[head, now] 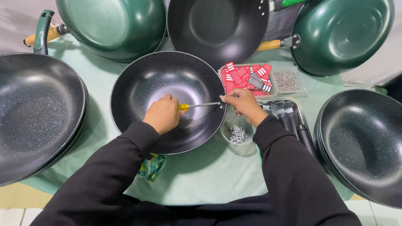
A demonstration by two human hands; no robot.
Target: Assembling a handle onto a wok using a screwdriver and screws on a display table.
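A black speckled wok [141, 87] rests on the pale green tablecloth in front of me. Inside it, my left hand [162, 115] grips the yellow handle of a screwdriver [196, 106], whose shaft points right toward the wok's rim. My right hand [242, 103] pinches at that right rim, where the screwdriver tip meets it. Both arms wear black sleeves.
Small bowl of screws [236, 132] below my right hand. Tray of red packets [247, 77] and silver screws [285, 81] behind it. Black handles [293, 120] lie to the right. Stacked black woks left [19, 113] and right [375, 146]; green [111, 12], black [218, 21] and green [341, 31] woks behind.
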